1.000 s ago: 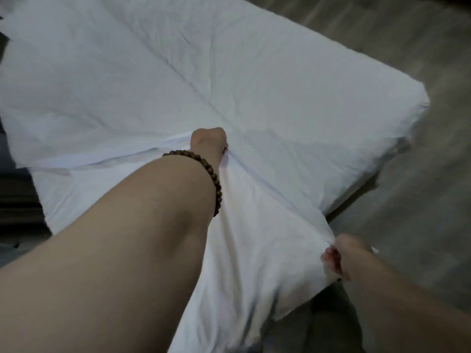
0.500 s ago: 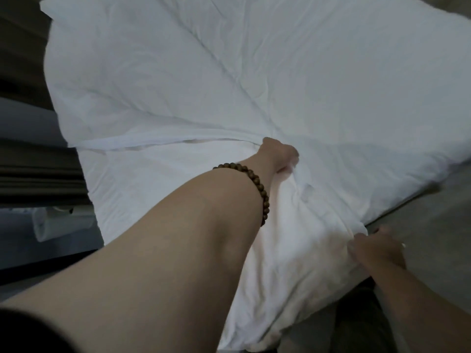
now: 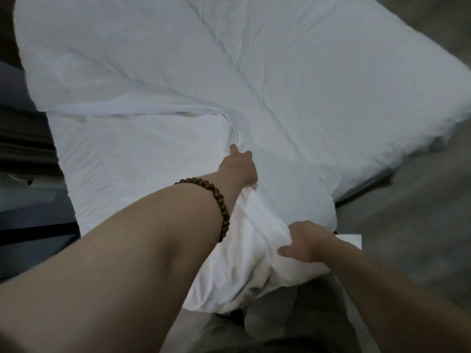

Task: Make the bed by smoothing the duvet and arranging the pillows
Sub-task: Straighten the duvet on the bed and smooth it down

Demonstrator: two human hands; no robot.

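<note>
Head view: the left hand (image 3: 239, 166), a beaded bracelet (image 3: 219, 200) on its wrist, reaches to the middle of the frame. Its fingers curl over a raised fold of the white duvet (image 3: 318, 80) while the thumb points up the bed. The right hand (image 3: 307, 240), lower and right of centre, grips the bunched near corner of the same cloth, fingers sunk into it and thumb lying along the fold. A ridge of gathered fabric runs between the two hands.

The duvet spreads from there across the upper and right parts of the frame, and its far corner hangs over the floor (image 3: 420, 225) at the right. It is creased, with one long seam-like line running diagonally. At left its edge lies over a flatter white layer (image 3: 142, 159); I cannot tell whether that is the sheet or more bedding. No pillows are in view.

The duvet looks soft, light and puffy, and likely to sag and wrinkle wherever it is unsupported. I judge that taking it at edges and corners, hands well apart, and pulling it taut would flatten it better than gripping mid-panel.
</note>
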